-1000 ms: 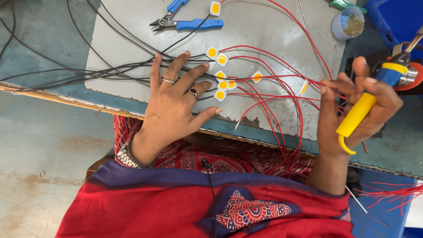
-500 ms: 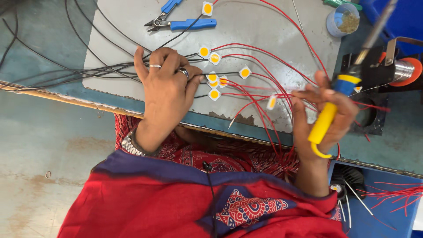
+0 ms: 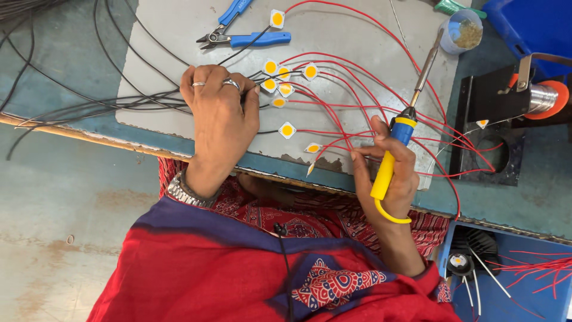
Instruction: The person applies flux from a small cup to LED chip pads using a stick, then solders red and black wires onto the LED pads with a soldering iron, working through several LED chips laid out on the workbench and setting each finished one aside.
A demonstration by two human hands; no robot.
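My left hand (image 3: 217,113) rests palm down on the grey work mat (image 3: 345,36), its fingers curled over black wires beside a cluster of small square LED chips (image 3: 279,80) with yellow centres. Red wires (image 3: 357,89) fan out from these chips toward the right. My right hand (image 3: 390,173) grips the yellow handle of a soldering iron (image 3: 405,125), whose metal tip points up and away over the mat. Two more chips (image 3: 288,129) lie between my hands near the mat's front edge.
Blue-handled cutters (image 3: 244,37) lie at the mat's top. A small round pot (image 3: 463,31) and a solder spool (image 3: 545,98) on a black stand sit to the right. Black cables (image 3: 71,101) run off left. A blue bin (image 3: 524,274) below right holds red-wired parts.
My left hand has slid up the mat and closed its spread fingers over the black wires. My right hand has dropped lower and turned the soldering iron upright, tip over the mat.
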